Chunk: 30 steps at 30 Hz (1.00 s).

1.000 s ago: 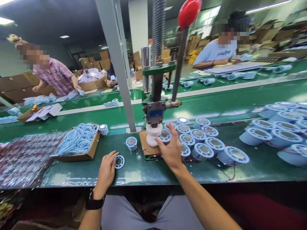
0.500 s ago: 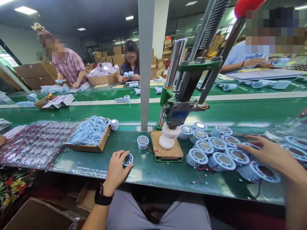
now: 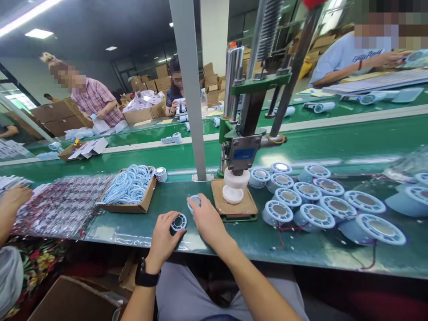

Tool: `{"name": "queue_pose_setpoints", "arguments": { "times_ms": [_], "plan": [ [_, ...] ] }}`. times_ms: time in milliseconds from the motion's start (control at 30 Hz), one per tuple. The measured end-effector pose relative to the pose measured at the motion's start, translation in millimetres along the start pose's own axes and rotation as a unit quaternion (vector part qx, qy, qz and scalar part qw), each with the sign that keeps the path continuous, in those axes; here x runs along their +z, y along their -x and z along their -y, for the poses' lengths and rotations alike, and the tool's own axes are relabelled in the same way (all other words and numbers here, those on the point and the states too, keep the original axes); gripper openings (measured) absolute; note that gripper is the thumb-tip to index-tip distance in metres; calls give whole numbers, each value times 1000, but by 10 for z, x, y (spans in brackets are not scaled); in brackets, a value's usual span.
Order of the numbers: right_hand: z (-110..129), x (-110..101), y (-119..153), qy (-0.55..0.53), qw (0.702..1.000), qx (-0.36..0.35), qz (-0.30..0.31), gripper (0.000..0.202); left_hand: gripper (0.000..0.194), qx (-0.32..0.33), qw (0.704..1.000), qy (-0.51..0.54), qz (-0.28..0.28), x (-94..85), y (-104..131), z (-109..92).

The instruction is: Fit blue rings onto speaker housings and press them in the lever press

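My left hand point(image 3: 163, 236), a black watch on its wrist, has fingers and thumb curled around a round light blue housing point(image 3: 179, 221) with a slotted rim and dark centre, on the green bench. Just to its right, my right hand point(image 3: 211, 223) grips another round blue housing point(image 3: 193, 203), mostly covered by the fingers. Behind the right hand stands a green hand press point(image 3: 245, 149) with a white upper pad point(image 3: 236, 178) above a white lower pad point(image 3: 233, 195). Nothing is visible between the pads.
Several blue housings point(image 3: 307, 191) with red wires stand right of the press. A cardboard tray point(image 3: 147, 200) of blue rings is at left, beside rows of wired metallic parts point(image 3: 67, 205). A grey post point(image 3: 192, 89) rises behind; people work across the belt, and another person's hand point(image 3: 16, 196) is far left.
My right hand has moved left from the group of housings to the single one beside the press and closed around it. My left hand keeps its hold. The view has shifted slightly.
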State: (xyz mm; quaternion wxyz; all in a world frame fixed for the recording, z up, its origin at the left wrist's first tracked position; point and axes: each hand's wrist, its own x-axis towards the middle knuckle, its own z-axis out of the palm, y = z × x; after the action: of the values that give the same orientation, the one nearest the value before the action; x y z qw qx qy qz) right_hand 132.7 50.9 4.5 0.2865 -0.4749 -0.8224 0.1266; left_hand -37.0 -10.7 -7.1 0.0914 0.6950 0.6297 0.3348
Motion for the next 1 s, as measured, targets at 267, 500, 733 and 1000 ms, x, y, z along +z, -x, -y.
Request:
{"name": "queue_pose_setpoints", "arguments": {
  "times_ms": [267, 500, 733, 1000],
  "plan": [
    [-157, -29, 696, -127, 989, -7, -79, 52, 53, -61, 986, 152, 10, -31, 91, -435],
    [-237, 141, 701, -158, 979, 7, -127, 71, 62, 47, 994, 57, 77, 41, -76, -808],
    [-231, 119, 708, -166, 976, 0, -144, 73, 61, 32, 992, 80, 90, 49, -65, -786],
    [-242, 100, 706, -178, 975, 10, -131, 82, 63, 35, 992, 96, 73, 85, -32, -759]
  ]
}}
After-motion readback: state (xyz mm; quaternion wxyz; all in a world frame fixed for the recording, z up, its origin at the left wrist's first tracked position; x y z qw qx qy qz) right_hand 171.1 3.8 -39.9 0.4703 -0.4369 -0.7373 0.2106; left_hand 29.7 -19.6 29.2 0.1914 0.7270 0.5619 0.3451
